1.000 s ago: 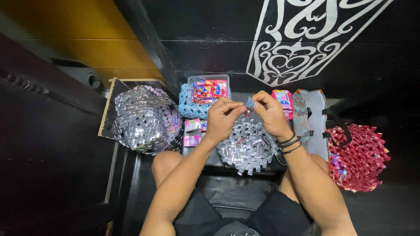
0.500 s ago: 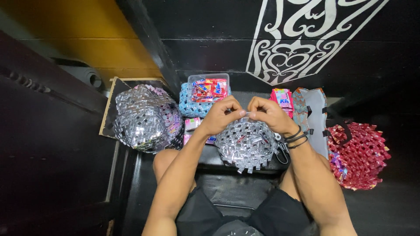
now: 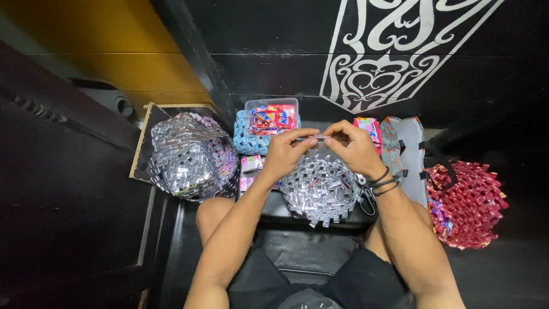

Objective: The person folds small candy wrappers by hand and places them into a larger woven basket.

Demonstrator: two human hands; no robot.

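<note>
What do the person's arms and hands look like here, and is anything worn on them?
Both forearms are bare, with no sleeves or gloves. The left hand wears nothing visible. The right hand has several thin dark bands stacked around its wrist. No rings can be made out.

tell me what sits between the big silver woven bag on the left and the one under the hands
In the head view, small pink and white wrapper packets lie between the big silver woven bag and the silver woven piece under both hands, with a blue woven basket just behind them.

Woven baskets (image 3: 191, 153) left, (image 3: 466, 203) right; black wall (image 3: 274, 74) ahead
</note>
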